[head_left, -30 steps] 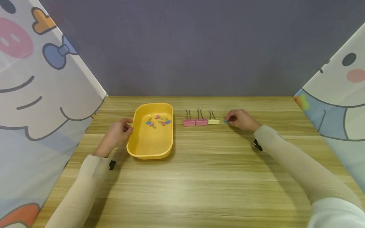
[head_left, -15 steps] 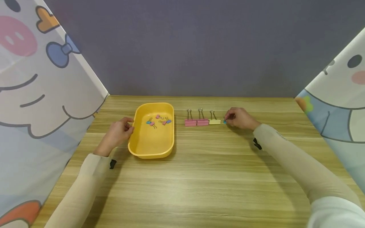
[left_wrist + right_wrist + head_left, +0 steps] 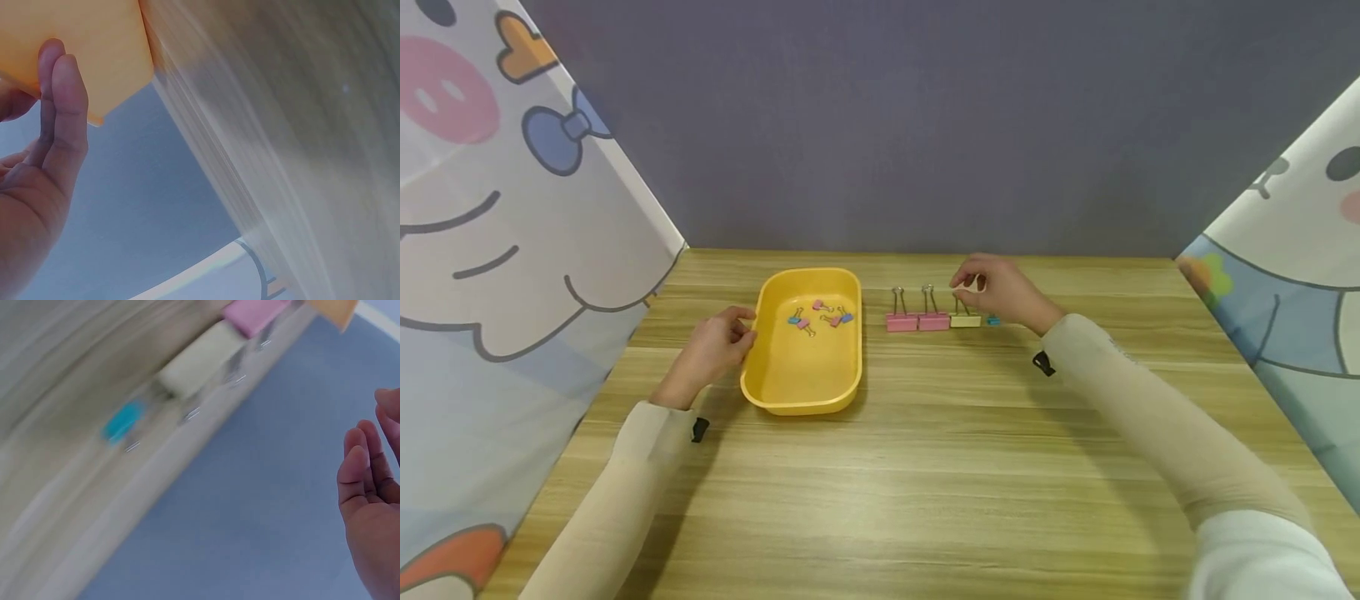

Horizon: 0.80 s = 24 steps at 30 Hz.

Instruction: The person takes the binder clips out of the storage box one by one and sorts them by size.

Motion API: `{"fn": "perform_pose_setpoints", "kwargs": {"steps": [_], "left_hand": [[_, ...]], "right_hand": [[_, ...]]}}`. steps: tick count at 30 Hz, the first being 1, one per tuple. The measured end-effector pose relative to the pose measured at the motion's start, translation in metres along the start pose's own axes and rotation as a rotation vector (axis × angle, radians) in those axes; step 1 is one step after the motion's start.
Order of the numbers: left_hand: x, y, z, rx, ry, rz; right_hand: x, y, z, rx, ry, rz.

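My left hand [image 3: 715, 343] grips the left rim of a yellow plastic tray [image 3: 801, 407]; the left wrist view shows two fingers [image 3: 70, 103] lying along the tray's outer wall. Several small pink, teal and blue binder clips [image 3: 803, 325] lie scattered inside it. To the tray's right, a row holds two big pink binder clips [image 3: 902, 322], a pale yellow binder clip [image 3: 966, 321] and a small blue binder clip [image 3: 993, 321] at the right end. Above the yellow clip, my right hand [image 3: 1003, 292] hovers with bent fingers and nothing in them, thumb apart from the fingertips.
The wood-grain table [image 3: 880, 483] ends at a grey panel [image 3: 925, 125] behind the row. Cartoon-printed panels [image 3: 542, 275] flank it on both sides. A black strap piece shows at each cuff.
My right hand, which pinched the small blue clip and slid it left toward the yellow one, has let go, risen and moved left. My left hand has stayed at the tray.
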<state>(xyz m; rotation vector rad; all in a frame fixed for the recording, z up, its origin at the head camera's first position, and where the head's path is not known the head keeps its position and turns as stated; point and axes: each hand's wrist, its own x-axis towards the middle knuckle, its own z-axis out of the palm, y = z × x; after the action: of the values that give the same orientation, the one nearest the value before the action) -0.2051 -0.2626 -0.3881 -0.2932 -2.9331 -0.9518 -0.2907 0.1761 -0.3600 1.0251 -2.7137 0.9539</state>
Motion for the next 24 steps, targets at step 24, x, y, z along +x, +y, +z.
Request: {"fn": "perform_pose_setpoints", "kwargs": {"steps": [24], "left_hand": [[-0.004, 0.001, 0.001, -0.007, 0.02, 0.007]], "right_hand": [[0.05, -0.081, 0.045, 0.073, -0.083, -0.208]]}}
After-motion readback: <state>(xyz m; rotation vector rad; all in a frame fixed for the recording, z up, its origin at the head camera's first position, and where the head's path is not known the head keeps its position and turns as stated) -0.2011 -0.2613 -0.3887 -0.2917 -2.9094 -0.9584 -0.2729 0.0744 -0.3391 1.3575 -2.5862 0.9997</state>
